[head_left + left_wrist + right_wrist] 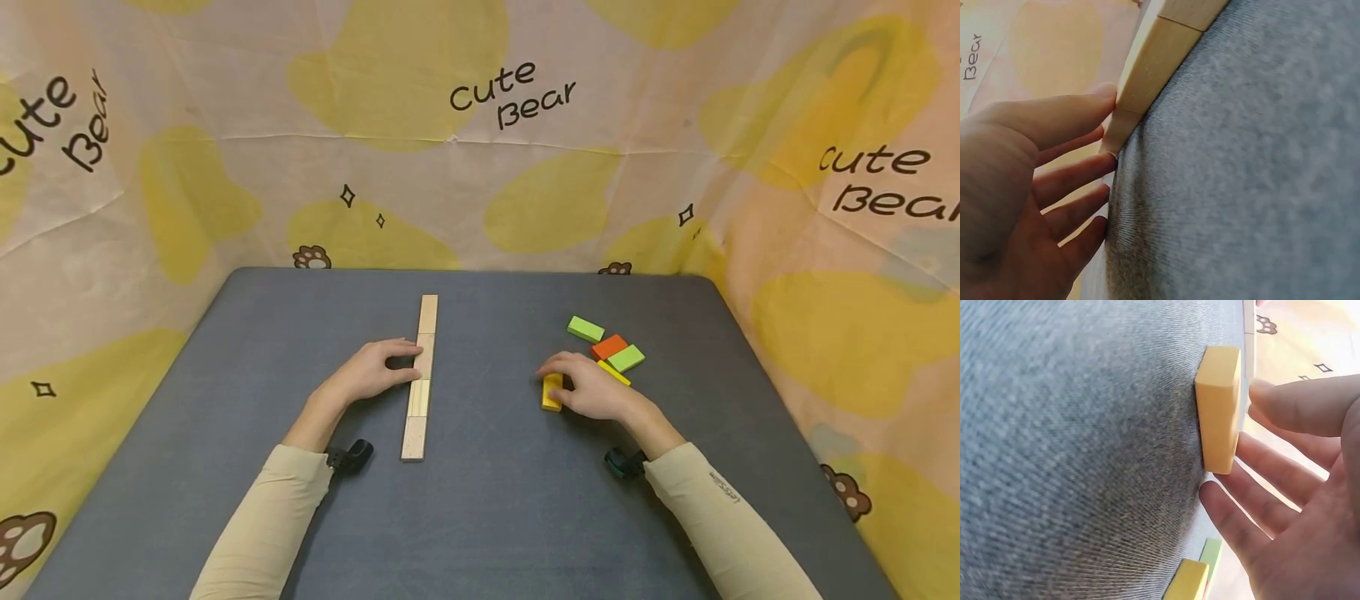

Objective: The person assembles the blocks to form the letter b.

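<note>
Several pale wooden blocks [413, 437] lie end to end in a straight row left of the table's middle. My left hand [367, 372] is at the middle of this row, thumb and fingertips right at the wood, with the fingers fairly straight in the left wrist view. On the right, a yellow block [551, 398] lies flat under my right hand [596, 390]. The right wrist view shows that block [1218, 419] with the fingers relaxed behind it and the thumb [1300, 405] apart from it. Part of the block is hidden from above by the fingers.
Beyond the right hand lie a second yellow block [615, 372], a red-orange block [609, 347] and two green blocks [586, 328], close together. The grey table [495, 517] meets a patterned cloth [420, 192] at the back and sides. Each wrist wears a dark strapped device [351, 457].
</note>
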`<state>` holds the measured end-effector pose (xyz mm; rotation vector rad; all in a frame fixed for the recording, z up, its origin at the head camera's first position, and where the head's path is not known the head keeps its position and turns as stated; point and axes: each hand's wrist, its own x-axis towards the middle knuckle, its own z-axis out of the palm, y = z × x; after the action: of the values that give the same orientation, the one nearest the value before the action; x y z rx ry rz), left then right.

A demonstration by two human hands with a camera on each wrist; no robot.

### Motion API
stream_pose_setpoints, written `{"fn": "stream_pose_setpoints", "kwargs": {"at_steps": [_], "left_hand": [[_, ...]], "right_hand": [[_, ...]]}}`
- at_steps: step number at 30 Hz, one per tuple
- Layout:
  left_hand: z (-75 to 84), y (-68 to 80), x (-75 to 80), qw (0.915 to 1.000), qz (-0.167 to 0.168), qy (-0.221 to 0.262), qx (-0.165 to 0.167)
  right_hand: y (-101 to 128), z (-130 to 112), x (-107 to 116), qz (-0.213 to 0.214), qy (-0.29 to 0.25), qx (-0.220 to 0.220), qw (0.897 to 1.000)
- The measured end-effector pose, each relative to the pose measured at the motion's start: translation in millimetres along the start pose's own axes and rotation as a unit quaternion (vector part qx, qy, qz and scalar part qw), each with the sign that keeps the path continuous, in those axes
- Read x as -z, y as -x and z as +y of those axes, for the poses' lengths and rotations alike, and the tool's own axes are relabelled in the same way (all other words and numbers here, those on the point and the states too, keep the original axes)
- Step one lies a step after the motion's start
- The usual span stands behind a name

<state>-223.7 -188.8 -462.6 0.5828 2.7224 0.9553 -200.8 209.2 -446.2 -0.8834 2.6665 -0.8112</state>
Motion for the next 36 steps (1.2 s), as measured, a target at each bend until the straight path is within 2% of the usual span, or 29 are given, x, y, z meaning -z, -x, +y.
{"fn": "stream_pose_setpoints", "kwargs": {"at_steps": [8, 20, 30, 36], "left_hand": [[1.4, -0.8, 1.7, 0.9997, -0.010, 0.012, 0.018], [0.6, -0.1, 0.4, 0.9995, -0.009, 0.020, 0.023], [0.6, 2.1, 2.7, 0.9990, -0.014, 0.033, 0.027], [3.4, 2.2, 3.2, 0.9987, -0.013, 0.040, 0.028]], "right_hand": [[2, 2, 2, -0.010, -0.001, 0.004, 1.000], [11, 8, 5, -0.022, 0.000, -0.009, 1.000], [13, 12, -1, -0.004, -0.008, -0.002, 1.000], [11, 11, -3, 0.016, -0.008, -0.037, 0.999]]}}
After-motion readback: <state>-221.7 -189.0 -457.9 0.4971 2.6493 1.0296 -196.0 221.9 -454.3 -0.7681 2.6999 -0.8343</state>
